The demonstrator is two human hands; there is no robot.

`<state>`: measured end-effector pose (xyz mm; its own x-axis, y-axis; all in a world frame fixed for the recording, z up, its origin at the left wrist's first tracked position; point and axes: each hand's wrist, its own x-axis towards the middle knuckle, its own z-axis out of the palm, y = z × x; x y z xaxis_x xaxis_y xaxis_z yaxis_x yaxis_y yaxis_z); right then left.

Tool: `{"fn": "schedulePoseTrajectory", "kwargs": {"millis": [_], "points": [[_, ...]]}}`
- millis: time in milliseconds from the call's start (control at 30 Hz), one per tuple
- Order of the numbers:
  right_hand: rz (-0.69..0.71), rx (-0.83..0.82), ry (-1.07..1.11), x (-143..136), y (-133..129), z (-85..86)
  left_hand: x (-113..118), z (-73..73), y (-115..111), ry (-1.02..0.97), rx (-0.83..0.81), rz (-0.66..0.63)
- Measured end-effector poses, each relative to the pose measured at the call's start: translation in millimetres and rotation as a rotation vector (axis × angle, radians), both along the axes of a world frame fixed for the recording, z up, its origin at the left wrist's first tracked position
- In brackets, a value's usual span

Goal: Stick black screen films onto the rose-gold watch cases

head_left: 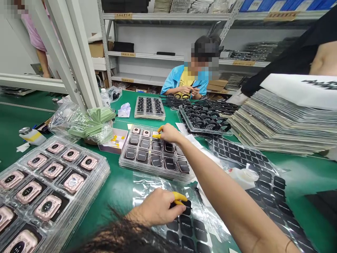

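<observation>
Watches (pixel 48 206), pink, backs up: each in own cell of the big tray (pixel 101 175), left of the left hand. Clear gaps between cells; worth holding that spacing.

Open box (pixel 113 148) with small yellow bits, left of the right hand, just beside the small tray (pixel 147 169). That tray lies beyond the left hand, with pink watches in its far row and black printed squares in nearer cells. Some squares look skewed; edges parallel to the cell walls would read neater.

Left hand (pixel 158 208) part-curled at a black label (pixel 187 208), thumb and yellow-covered fingers at its edge. Firm pinch or light touch, cannot tell. Edge contact seems wise; a bent corner might set badly.

Right hand (pixel 168 133) over the small tray's far row, covered fingertips down among the cells, bent inward. Whether it grips a watch, cannot tell. Light pressure from above should suit, wrist clear of nearer squares.

Clear sheet (pixel 140 182) under and around the left hand, more labels to its near right, print upright. Flat on the bench (pixel 118 202) should peel cleaner. White bottle (pixel 243 176) right of both hands, near the forearm; mind the elbow.
</observation>
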<state>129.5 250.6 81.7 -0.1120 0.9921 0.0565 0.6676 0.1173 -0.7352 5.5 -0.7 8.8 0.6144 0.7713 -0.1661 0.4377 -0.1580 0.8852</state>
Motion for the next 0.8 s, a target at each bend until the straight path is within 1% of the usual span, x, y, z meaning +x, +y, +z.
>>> {"fn": "schedulePoseTrajectory", "kwargs": {"millis": [67, 133, 200, 267, 333, 367, 433, 500, 533, 600, 700, 800], "points": [[-0.006, -0.010, 0.110, -0.4, -4.0, 7.0, -0.4, 1.0, -0.4, -0.012, -0.008, 0.017], [-0.009, -0.011, 0.242, 7.8, -16.2, 16.2, -1.1, 1.8, -0.3, -0.018, -0.022, 0.039], [-0.010, 0.010, 0.371, 25.5, -42.2, 23.1, -1.8, 2.1, 0.6, -0.010, -0.039, 0.072], [-0.021, 0.036, 0.510, 50.2, -85.2, 22.3, -2.1, 1.6, 2.2, -0.007, -0.063, 0.119], [-0.064, 0.014, 0.751, 75.2, -141.2, 10.7, -1.7, 0.5, 3.7, -0.029, -0.111, 0.169], [-0.107, -0.013, 0.786, 85.2, -170.8, 1.3, -1.4, -0.2, 4.3, -0.052, -0.135, 0.188], [-0.201, -0.075, 0.772, 96.9, -224.4, -21.0, -0.7, -1.8, 4.7, -0.092, -0.167, 0.216], [-0.229, -0.174, 0.788, 97.1, -262.2, -42.0, -0.3, -3.4, 4.3, -0.089, -0.148, 0.253], [-0.221, -0.179, 0.781, 94.0, -273.9, -50.5, -0.2, -4.0, 3.9, -0.072, -0.131, 0.272], [-0.189, -0.157, 0.762, 85.7, -284.8, -62.6, -0.2, -4.9, 2.9, -0.037, -0.110, 0.289], [-0.175, -0.164, 0.757, 76.4, -285.4, -73.4, -0.2, -4.9, 0.6, -0.033, -0.072, 0.266], [-0.219, -0.150, 0.787, 73.2, -287.1, -85.1, 0.7, -3.5, -2.8, -0.002, 0.000, 0.281]]}}
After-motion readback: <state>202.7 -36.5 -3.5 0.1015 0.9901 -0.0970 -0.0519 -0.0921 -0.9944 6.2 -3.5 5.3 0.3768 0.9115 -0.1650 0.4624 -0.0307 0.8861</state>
